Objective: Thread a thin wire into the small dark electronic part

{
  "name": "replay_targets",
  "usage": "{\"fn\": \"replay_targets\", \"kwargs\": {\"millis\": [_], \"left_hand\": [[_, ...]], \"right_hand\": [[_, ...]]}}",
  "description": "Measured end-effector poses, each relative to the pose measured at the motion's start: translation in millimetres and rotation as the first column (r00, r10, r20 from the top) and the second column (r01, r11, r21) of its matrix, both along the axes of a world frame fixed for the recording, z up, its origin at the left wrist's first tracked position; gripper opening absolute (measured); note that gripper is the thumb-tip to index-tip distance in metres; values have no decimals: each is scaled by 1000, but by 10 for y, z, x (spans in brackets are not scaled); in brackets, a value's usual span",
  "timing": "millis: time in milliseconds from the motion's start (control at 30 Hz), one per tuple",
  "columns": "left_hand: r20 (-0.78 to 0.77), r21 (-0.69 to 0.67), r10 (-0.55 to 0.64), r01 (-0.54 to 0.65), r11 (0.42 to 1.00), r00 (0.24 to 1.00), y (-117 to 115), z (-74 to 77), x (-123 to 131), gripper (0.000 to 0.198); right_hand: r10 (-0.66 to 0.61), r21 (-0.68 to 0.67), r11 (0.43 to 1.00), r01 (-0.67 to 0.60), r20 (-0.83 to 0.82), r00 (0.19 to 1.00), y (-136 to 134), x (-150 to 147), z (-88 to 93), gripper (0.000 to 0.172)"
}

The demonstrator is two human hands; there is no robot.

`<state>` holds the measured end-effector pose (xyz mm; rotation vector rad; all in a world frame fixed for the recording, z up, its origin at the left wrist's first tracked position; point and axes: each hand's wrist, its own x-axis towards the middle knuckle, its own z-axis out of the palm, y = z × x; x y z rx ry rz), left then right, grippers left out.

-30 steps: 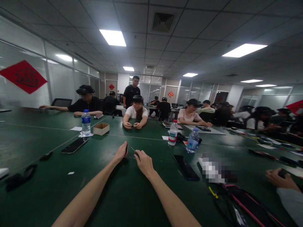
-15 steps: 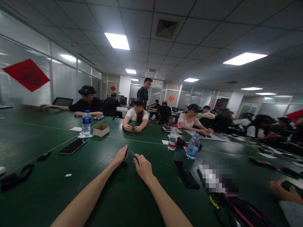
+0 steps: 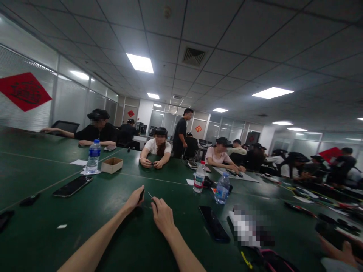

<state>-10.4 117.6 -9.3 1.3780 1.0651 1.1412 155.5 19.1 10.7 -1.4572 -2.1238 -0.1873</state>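
Observation:
Above the green table (image 3: 113,226), my left hand (image 3: 134,199) is closed around a small flat black piece (image 3: 141,194), mostly covered by the fingers. My right hand (image 3: 163,216) pinches a thin tool with a slender metal shaft (image 3: 149,195), its handle hidden in the grip. The shaft points toward the black piece, with a small gap between them. Whether it is a screwdriver or another fine tool, I cannot tell. Right of my right hand lies a dark phone (image 3: 214,223).
Another phone (image 3: 73,186), a bottle (image 3: 93,156) and an open cardboard box (image 3: 112,165) are on the left. Two bottles (image 3: 199,177) (image 3: 222,189) stand ahead to the right. Co-workers sit across the table; one's hand (image 3: 337,247) shows at the lower right.
The view has tilted up and turned slightly right, so my hands and the table items sit lower and further left. The standing person has moved right. Both hands keep their grip.

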Motion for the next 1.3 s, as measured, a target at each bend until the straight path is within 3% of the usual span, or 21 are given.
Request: {"fn": "replay_targets", "kwargs": {"millis": [333, 700, 1300], "left_hand": [[68, 111, -80, 72, 991, 994, -124, 34, -48, 49], [88, 62, -62, 57, 996, 994, -12, -74, -49, 56], [-151, 143, -54, 76, 987, 987, -67, -34, -43, 58]], "right_hand": [[-16, -50, 999, 19, 61, 998, -33, -50, 85, 38], [15, -84, 996, -5, 125, 992, -69, -47, 98, 33], [-29, -106, 993, 46, 154, 988, -103, -72, 130, 31]]}}
